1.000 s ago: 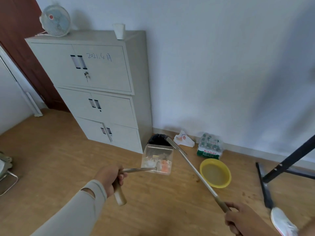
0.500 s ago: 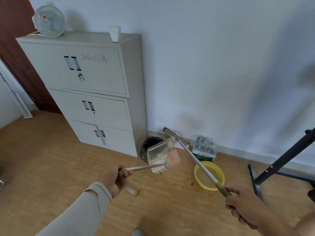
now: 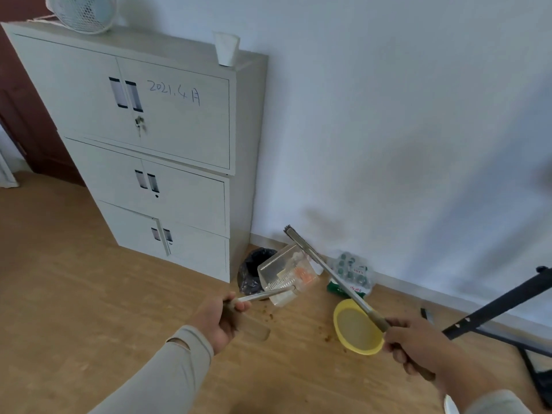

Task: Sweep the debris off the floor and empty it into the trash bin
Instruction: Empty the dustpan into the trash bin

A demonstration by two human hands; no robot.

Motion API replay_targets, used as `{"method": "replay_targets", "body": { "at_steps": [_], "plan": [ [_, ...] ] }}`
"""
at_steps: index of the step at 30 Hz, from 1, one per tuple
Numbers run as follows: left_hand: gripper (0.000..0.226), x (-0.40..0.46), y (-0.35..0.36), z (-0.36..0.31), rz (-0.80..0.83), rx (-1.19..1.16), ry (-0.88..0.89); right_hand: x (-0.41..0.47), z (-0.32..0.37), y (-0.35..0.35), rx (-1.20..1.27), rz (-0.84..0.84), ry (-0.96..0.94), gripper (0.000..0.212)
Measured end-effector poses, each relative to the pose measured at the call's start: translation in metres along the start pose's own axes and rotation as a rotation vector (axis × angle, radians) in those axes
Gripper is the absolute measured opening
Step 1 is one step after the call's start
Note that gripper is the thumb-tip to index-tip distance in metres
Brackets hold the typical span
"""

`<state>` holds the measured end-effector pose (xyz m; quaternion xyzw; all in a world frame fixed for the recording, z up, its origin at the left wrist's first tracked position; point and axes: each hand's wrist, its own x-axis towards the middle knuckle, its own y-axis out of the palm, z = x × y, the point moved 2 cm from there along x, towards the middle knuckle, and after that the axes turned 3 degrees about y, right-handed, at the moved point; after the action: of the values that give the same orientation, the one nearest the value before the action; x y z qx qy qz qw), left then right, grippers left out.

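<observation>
Left hand has its fingers wrapped round the dustpan handle, a thin metal rod with a thicker grip end that sticks out below the fist. Clear plastic dustpan is off the floor, tilted, its open side toward the trash bin. White and orange debris sits inside the pan, bunched in its right half. Pan overlaps the bin's right rim in view; can't tell if they touch.

Right hand has its fingers curled round the broom handle. Handle runs up and left from the fist, crossing over the yellow bowl. Broom head is raised, just above the pan's far edge, near the wall.

Bin is lined with a black bag and stands on the floor against the right side of the grey cabinet, close to the wall.

Brown crumbs on the wood floor between the pan and the bowl. Green-and-white package stands by the skirting behind the bowl. Black stand leg slants across on the right. On the cabinet top: fan and white cup.
</observation>
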<state>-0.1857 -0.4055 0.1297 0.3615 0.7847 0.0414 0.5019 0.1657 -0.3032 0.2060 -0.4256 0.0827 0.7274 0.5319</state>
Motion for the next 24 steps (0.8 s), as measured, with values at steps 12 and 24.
{"method": "replay_targets", "body": {
  "at_steps": [12, 24],
  "plan": [
    [0.013, 0.033, 0.002, -0.032, 0.105, -0.162, -0.069, 0.018, 0.068, 0.044, -0.067, -0.084, 0.006, 0.029],
    [0.031, 0.062, 0.007, -0.028, 0.100, -0.376, -0.058, 0.039, 0.107, 0.045, -0.145, -0.075, -0.014, 0.022]
  ]
}}
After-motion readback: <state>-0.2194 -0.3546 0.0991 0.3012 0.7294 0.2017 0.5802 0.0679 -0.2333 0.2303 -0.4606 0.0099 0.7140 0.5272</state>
